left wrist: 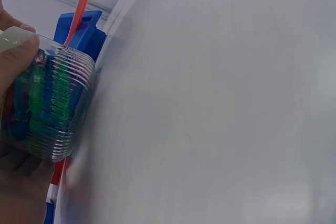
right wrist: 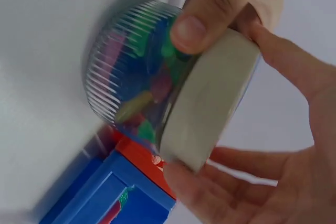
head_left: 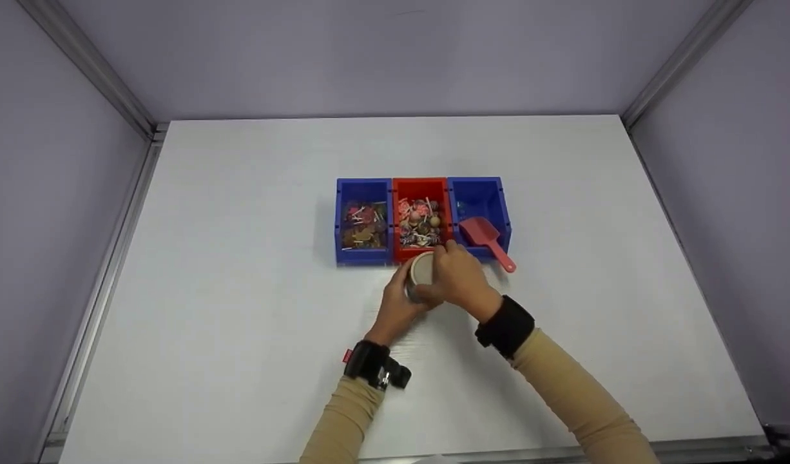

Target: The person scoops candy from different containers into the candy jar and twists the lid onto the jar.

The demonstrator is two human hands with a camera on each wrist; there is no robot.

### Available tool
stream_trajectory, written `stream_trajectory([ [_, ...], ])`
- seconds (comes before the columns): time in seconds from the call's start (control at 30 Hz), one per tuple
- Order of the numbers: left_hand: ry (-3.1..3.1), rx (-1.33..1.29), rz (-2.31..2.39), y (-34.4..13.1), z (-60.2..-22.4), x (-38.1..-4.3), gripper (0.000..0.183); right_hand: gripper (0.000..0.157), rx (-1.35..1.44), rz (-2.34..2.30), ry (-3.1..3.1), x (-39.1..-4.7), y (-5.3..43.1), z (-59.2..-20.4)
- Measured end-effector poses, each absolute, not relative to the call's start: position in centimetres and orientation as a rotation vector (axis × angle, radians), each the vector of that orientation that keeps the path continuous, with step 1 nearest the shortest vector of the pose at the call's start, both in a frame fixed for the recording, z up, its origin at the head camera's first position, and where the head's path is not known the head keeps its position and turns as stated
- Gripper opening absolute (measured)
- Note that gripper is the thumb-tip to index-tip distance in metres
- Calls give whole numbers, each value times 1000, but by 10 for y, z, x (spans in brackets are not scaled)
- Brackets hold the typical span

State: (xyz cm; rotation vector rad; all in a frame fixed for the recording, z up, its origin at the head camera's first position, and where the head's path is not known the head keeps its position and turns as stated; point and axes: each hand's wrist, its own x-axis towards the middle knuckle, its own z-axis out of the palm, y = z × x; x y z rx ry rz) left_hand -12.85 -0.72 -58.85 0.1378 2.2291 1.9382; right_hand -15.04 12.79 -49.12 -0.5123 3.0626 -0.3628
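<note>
A clear ribbed jar [right wrist: 131, 66] holds blue, green, pink and yellow pieces, too blurred to name exactly. My left hand [head_left: 398, 306] grips its side, low in front of the bins. My right hand [head_left: 459, 274] curls its fingers round the cream lid [right wrist: 210, 98], which sits on the jar's mouth. The right wrist view shows the jar tilted, with a thumb [right wrist: 191, 30] against its wall near the lid. In the left wrist view the jar's ribbed base [left wrist: 68, 108] hangs beside the white table, and part of the lid is hidden by fingers.
Behind the hands stand three joined bins: a blue one [head_left: 363, 258] and a red one [head_left: 421, 185] with lollipops, and a blue one [head_left: 475, 187] with a pink scoop [head_left: 480, 231] across its front edge. The white table [head_left: 240, 290] has walls on three sides.
</note>
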Motion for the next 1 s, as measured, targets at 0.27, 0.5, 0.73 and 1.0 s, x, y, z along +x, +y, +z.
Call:
stream_trajectory([
  [0.27, 2272, 154, 1920, -5, -589, -130, 88, 97, -280, -187, 3150, -147, 122, -499],
  [0.5, 2321, 187, 1884, -8, -589, -130, 87, 90, -726, -481, 2762, -156, 142, -490],
  [0.73, 2368, 214, 1856, -6, -589, -131, 90, 90, -856, -510, 2645, -162, 151, -483],
  [1.0, 2356, 191, 1876, -6, -591, -130, 89, 82, -779, -494, 2683, -163, 147, -483],
])
